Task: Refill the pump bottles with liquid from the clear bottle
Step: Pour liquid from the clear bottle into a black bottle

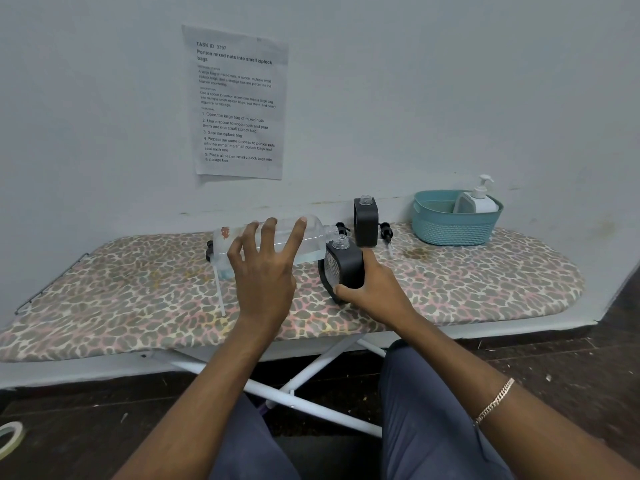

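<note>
At the far left corner of the floor, half of a pale tape roll (10,436) is cut off by the frame edge. The surface (121,296) is a padded board covered in leopard-print cloth, rounded at its right end, standing on white metal legs. A printed paper sheet (239,102) hangs on the plain wall above it. A loose black pump head (209,251) with a long clear tube lies on the cloth, partly hidden behind the clear bottle (277,242), a smooth transparent plastic bottle held nearly level, its open neck pointing right and a shallow layer of liquid lying along its lower side. The left hand (265,271) grips this bottle from the near side, fingers spread over its body and covering much of it. The bottle's mouth sits just beside the open neck of the near pump bottle (341,268), a squarish clear container in a matte black sleeve, tilted toward the left. The right hand (372,289) is closed around its lower side, thumb on the front. A gold chain bracelet (495,401) circles that wrist. Behind stands a second black pump bottle (366,221), upright and uncapped, with two more small black pump heads on either side. At the right, a teal woven-textured basket (453,226) holds one white pump dispenser (483,197) and a grey object that is hard to make out.
</note>
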